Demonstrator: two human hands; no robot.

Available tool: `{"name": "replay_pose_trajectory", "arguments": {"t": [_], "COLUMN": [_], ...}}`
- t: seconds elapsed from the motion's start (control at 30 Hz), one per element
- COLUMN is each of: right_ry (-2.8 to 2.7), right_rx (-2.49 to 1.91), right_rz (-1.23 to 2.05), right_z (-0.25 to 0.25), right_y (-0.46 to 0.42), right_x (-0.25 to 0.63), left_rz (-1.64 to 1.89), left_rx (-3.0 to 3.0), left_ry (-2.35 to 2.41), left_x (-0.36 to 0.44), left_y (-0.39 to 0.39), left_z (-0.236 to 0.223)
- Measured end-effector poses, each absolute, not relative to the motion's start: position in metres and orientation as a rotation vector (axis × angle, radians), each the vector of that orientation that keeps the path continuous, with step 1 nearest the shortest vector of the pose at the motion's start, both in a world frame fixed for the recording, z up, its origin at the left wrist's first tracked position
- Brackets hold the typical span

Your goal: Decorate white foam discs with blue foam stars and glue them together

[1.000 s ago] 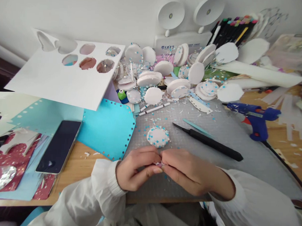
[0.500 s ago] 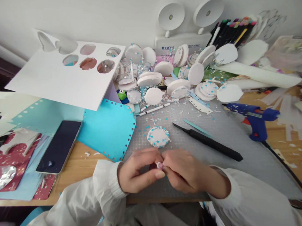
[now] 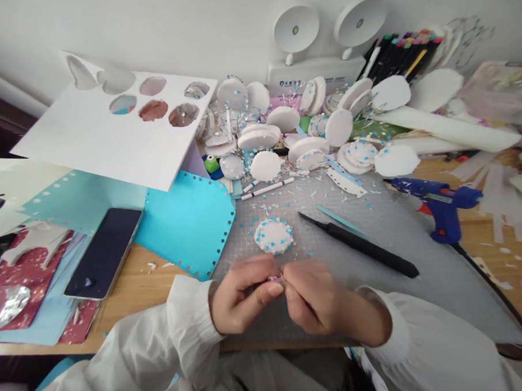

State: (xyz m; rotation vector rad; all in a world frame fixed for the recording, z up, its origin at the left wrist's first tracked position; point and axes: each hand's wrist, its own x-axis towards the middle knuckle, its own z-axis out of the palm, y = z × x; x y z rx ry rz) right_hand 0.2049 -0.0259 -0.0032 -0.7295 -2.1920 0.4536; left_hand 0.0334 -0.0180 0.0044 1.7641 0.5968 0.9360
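Observation:
Just above the mat's near edge, my left hand is closed, thumb and forefinger pinching a small pinkish-white piece, too small to name for certain. My right hand is closed too, its fingertips meeting the left ones at that piece. What lies inside the right fingers is hidden. Beyond the fingers lies a white paper disc edged with tiny blue and white stars. A black craft knife rests to the right of it, beside a thin teal strip.
The grey cutting mat has star bits scattered on it. Many white discs crowd the back. A blue glue gun lies right, its cord trailing. At left are a phone, blue punched card and white board with holes.
Both hands have shifted slightly, the left a little to the right. The fingertips are closer together, and less of the small pinkish-white piece shows. The other things lie as before.

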Motion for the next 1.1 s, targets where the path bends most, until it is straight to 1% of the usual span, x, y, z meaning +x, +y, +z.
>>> {"name": "replay_pose_trajectory", "arguments": {"t": [0.3, 0.5, 0.7, 0.97, 1.1], "right_ry": [-2.049, -2.057, -2.22, -2.406, -2.449], "right_rx": [-0.79, -0.77, -0.814, -0.94, -0.956], "right_rz": [0.718, 0.827, 0.744, 0.548, 0.509], "right_z": [0.001, 0.004, 0.006, -0.002, -0.004], "right_y": [-0.029, -0.022, -0.02, -0.023, -0.022], "right_x": [0.204, 0.207, 0.21, 0.208, 0.206], "left_rz": [0.922, 0.831, 0.731, 0.755, 0.777], "left_rx": [1.496, 1.423, 1.421, 1.417, 1.431], "left_ry": [0.635, 0.69, 0.761, 0.836, 0.835], "left_x": [0.039, 0.037, 0.038, 0.042, 0.043], "left_y": [-0.023, -0.021, -0.023, -0.027, -0.028], "left_z": [0.006, 0.006, 0.006, 0.001, -0.003]}}
